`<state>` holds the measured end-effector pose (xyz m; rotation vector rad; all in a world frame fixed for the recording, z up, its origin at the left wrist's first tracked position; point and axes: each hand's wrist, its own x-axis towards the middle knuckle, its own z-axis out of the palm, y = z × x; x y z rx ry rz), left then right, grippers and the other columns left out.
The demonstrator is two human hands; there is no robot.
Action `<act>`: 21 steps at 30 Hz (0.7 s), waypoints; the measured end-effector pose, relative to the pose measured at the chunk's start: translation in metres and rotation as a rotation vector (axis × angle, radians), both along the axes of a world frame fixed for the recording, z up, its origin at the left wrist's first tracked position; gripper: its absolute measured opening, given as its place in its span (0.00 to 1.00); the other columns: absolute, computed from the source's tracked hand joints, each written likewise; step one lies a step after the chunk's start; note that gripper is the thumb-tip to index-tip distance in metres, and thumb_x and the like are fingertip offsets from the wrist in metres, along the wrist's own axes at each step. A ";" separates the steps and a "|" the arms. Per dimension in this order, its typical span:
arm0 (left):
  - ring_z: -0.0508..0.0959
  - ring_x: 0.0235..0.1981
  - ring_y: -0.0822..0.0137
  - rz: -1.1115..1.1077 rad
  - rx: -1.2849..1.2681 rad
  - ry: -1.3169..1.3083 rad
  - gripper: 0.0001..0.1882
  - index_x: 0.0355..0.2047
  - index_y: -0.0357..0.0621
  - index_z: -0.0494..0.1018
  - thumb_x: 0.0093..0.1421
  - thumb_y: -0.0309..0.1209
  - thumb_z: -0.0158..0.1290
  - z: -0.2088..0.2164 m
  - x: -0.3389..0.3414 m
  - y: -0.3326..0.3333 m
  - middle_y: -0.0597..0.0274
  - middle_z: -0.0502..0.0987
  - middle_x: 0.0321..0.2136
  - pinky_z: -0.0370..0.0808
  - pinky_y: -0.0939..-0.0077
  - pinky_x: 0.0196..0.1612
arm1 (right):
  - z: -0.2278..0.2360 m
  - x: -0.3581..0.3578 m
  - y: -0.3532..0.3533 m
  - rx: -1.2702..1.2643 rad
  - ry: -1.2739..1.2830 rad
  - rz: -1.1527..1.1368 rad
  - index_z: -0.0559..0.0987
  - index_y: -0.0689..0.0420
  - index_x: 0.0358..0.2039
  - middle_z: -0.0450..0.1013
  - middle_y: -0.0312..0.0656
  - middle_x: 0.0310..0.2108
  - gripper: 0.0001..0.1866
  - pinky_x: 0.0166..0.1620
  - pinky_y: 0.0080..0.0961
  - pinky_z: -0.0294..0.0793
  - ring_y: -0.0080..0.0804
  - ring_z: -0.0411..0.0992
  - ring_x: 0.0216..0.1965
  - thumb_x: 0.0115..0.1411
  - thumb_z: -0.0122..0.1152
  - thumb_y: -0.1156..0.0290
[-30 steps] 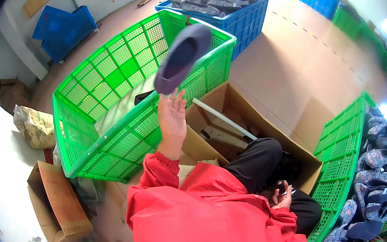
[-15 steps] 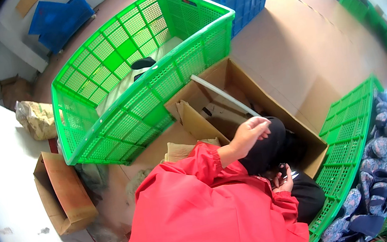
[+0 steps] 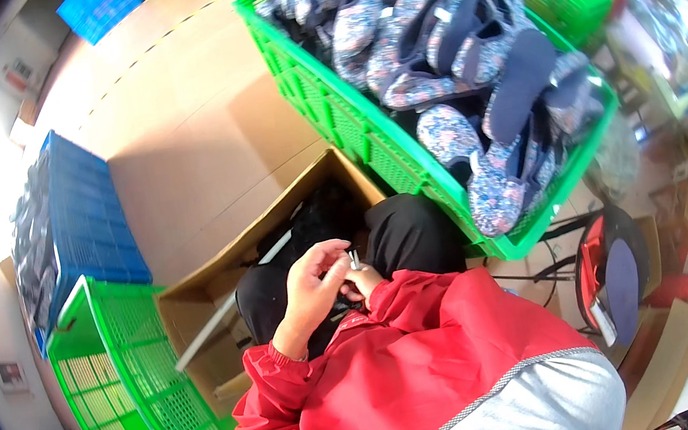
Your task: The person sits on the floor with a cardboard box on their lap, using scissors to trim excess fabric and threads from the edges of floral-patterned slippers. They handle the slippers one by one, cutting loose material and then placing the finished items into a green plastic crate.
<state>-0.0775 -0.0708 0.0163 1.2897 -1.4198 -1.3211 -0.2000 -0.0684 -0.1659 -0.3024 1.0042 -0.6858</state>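
My left hand is raised over my lap, its thumb and fingers closed together; what they hold, if anything, is hidden. Close beside it, partly covered by it, my right hand grips what look like small metal thread snips, their bright tips pointing up. Both hands are between my knees, in black trousers. In front of them stands an open cardboard box with dark things inside, too shadowed to name. A pale bar lies across the box.
A green crate heaped with flowered blue shoes stands at the front right. At the left are another green crate and a loaded blue crate. A round black-rimmed object and cardboard are at my right.
The view has swung to the right, bringing the shoe crate in front. My left hand has come down from over the box to my right hand, which still holds the snips.
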 end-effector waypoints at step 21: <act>0.80 0.44 0.47 -0.330 -1.048 -0.192 0.26 0.43 0.41 0.78 0.39 0.17 0.64 0.045 -0.176 -0.051 0.50 0.79 0.41 0.78 0.60 0.46 | 0.000 -0.002 0.008 -0.094 -0.121 -0.122 0.77 0.54 0.35 0.72 0.36 0.22 0.10 0.13 0.19 0.51 0.22 0.63 0.13 0.66 0.55 0.61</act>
